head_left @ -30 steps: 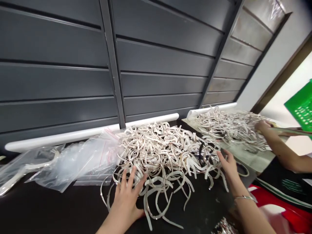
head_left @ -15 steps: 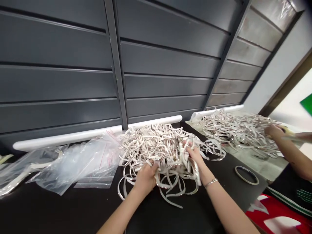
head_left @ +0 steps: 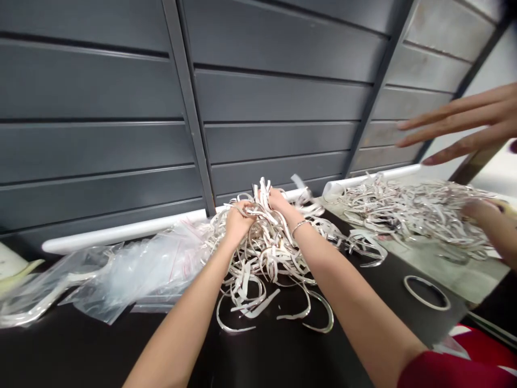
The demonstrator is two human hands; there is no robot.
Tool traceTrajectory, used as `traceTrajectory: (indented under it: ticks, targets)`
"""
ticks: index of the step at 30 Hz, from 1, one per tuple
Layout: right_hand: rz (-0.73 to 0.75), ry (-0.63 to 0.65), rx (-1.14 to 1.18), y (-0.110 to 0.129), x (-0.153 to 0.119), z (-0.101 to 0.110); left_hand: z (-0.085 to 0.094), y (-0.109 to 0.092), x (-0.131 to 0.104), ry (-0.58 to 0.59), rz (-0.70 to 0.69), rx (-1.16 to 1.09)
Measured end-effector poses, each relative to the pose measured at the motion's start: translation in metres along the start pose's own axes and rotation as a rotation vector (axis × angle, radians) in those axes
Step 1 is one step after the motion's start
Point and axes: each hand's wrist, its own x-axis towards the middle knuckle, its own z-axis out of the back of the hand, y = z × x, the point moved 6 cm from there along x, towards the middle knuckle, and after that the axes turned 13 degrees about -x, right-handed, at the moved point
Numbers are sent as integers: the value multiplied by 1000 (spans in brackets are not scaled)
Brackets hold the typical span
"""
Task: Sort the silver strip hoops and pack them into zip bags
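Observation:
A tangled heap of thin, curved white-and-silver strips (head_left: 278, 253) lies on the black table in front of me. My left hand (head_left: 239, 222) is at the heap's upper left, its fingers closed round several strips. Just to its right, my right hand (head_left: 278, 201), with a bracelet at the wrist, reaches into the top of the heap. A bunch of strips stands up by its fingers, which are partly hidden. Loose curved strips (head_left: 254, 302) lie at the heap's near edge. One pale strip, blurred, is in the air right of my right hand.
Clear plastic bags (head_left: 153, 269) lie left of the heap. White tubes (head_left: 121, 233) run along the grey slatted wall (head_left: 274, 97). To the right are a ring (head_left: 426, 292) and a second strip heap (head_left: 416, 215). Another person's spread hand (head_left: 468, 124) hovers there, their other hand (head_left: 488, 221) blurred lower down.
Both my hands have moved up and away from me, lifting strips toward the heap's far side. Loose strips now lie apart at the near edge. Another person's spread hand has come in from the right.

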Motion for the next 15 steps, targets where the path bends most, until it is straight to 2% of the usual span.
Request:
traceTrajectory:
  ticks: [4, 6, 8, 10, 12, 14, 15]
  targets:
    - [-31, 122, -121, -6, -14, -5, -5, 21, 2, 210, 158, -51]
    - [-36, 118, -174, -10, -28, 3, 4, 29, -2, 292, 254, -74]
    - [-5, 58, -206, -12, -48, 16, 22, 30, -9, 339, 314, -50]
    - [60, -80, -211, -16, -79, 34, 45, 26, -22, 347, 263, 51]
    - [97, -233, -174, -28, -121, 49, 66, 19, -47, 322, 111, 177]
    - [31, -322, -166, -54, -172, 53, 79, 21, -87, 237, -1, 240]
    - [-33, -326, -168, -71, -198, 50, 83, 27, -111, 181, -30, 274]
